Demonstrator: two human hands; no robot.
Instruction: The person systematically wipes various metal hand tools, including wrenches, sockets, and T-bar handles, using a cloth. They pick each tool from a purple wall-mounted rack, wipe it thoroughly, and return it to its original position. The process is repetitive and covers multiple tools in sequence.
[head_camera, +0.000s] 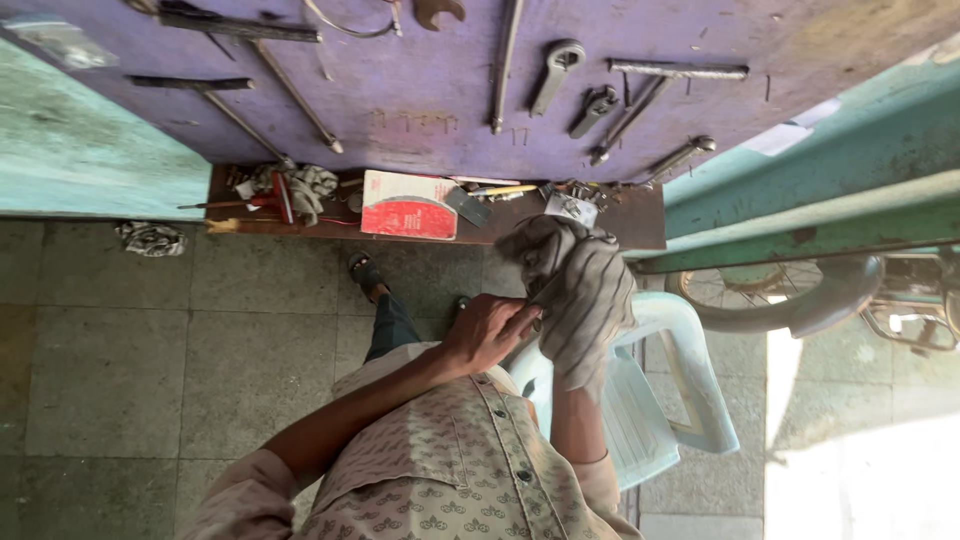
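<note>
A grey striped cloth (575, 285) is wrapped over my right hand (560, 270), which is raised at the frame's middle and hidden under the fabric. My left hand (487, 330) pinches the cloth's near edge with its fingers closed on it. Both forearms come up from my patterned shirt (440, 460) at the bottom. Below the hands stand my dark trouser leg (390, 325) and sandalled foot (364, 272) on the stone floor.
A purple board (420, 90) carries hung wrenches (556, 72) and rods. A wooden shelf (640, 218) below it holds a red-and-white box (408, 205), rags and small tools. A pale blue plastic chair (665, 390) stands right, a bicycle wheel (770, 295) beyond. A rag (150, 238) lies on the floor.
</note>
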